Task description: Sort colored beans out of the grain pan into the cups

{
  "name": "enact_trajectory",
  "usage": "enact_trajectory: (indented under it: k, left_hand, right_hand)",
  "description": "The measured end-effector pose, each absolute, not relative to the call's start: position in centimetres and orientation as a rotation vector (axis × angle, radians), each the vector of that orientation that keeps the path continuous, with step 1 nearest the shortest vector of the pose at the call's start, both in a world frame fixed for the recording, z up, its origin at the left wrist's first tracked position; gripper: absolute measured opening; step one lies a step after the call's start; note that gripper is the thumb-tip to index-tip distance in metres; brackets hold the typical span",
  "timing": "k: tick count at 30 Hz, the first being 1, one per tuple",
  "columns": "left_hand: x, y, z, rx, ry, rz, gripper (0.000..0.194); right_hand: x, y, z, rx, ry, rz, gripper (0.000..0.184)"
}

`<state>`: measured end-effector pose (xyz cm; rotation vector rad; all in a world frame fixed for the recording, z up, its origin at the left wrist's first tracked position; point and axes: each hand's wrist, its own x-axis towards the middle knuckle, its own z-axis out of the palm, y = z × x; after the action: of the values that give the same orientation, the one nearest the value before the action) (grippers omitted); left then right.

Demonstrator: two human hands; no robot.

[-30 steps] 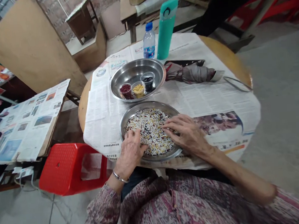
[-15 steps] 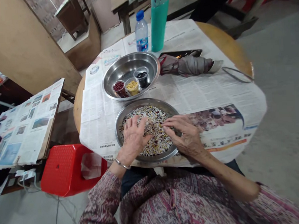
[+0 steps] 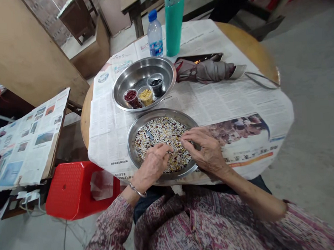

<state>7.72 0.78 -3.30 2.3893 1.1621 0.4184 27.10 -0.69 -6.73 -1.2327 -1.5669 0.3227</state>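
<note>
A steel pan (image 3: 133, 132) in front of me holds a spread of mixed white, yellow, red and black grains (image 3: 158, 131). My left hand (image 3: 152, 166) lies on the near part of the grains with its fingers curled into a pinch. My right hand (image 3: 206, 149) rests on the right side of the pan, fingers bent and pressed onto the grains. What either pinch holds is too small to make out. Behind it a second steel bowl (image 3: 135, 72) holds three small cups: red beans (image 3: 130, 96), yellow grains (image 3: 145, 93), black beans (image 3: 155, 82).
Newspaper (image 3: 227, 95) covers the round wooden table (image 3: 253, 52). A folded umbrella (image 3: 206, 70), a water bottle (image 3: 154, 33) and a teal flask (image 3: 173, 21) stand at the back. A red plastic stool (image 3: 74, 187) and a newspaper-covered board (image 3: 29, 137) are at my left.
My left hand reached forward over the grains, then drew back to the near edge and closed into a pinch. My right hand stayed at the pan's right side. The view shifted slightly.
</note>
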Motion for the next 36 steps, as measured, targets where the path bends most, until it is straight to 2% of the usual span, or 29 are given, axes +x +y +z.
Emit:
enact_trajectory:
  k: [7, 14, 17, 21, 23, 26, 27, 31, 36]
  left_hand:
    - [10.2, 3.2, -2.6, 2.662, 0.933, 0.33, 0.024]
    - [9.4, 6.7, -3.1, 2.734, 1.231, 0.339, 0.019]
    - [7.7, 6.3, -3.2, 2.686, 1.349, 0.328, 0.022]
    - [5.9, 3.8, -2.5, 2.569, 1.395, 0.366, 0.014]
    - [5.8, 2.2, -1.9, 2.531, 1.339, 0.314, 0.024]
    - [6.9, 0.5, -1.3, 2.549, 1.232, 0.153, 0.056]
    - [7.5, 0.3, -1.3, 2.564, 1.197, 0.108, 0.057]
    - [9.5, 1.4, -1.4, 2.62, 1.14, -0.015, 0.021]
    - [9.4, 4.1, -1.3, 2.61, 1.329, 0.025, 0.031]
  right_hand:
    - [27.2, -0.7, -6.8, -1.235, -1.559, 0.31, 0.015]
    - [27.1, -0.8, -6.5, -1.279, -1.558, 0.344, 0.019]
    - [27.0, -0.8, -6.5, -1.259, -1.559, 0.339, 0.018]
    - [27.1, -0.8, -6.6, -1.229, -1.547, 0.344, 0.016]
    - [27.1, -0.8, -6.8, -1.23, -1.546, 0.34, 0.015]
    - [27.2, -0.6, -7.2, -1.199, -1.549, 0.293, 0.012]
    - [27.2, -0.6, -7.3, -1.183, -1.55, 0.274, 0.011]
    - [27.2, -0.4, -7.7, -1.163, -1.551, 0.246, 0.011]
    - [27.1, -0.4, -7.7, -1.155, -1.548, 0.231, 0.012]
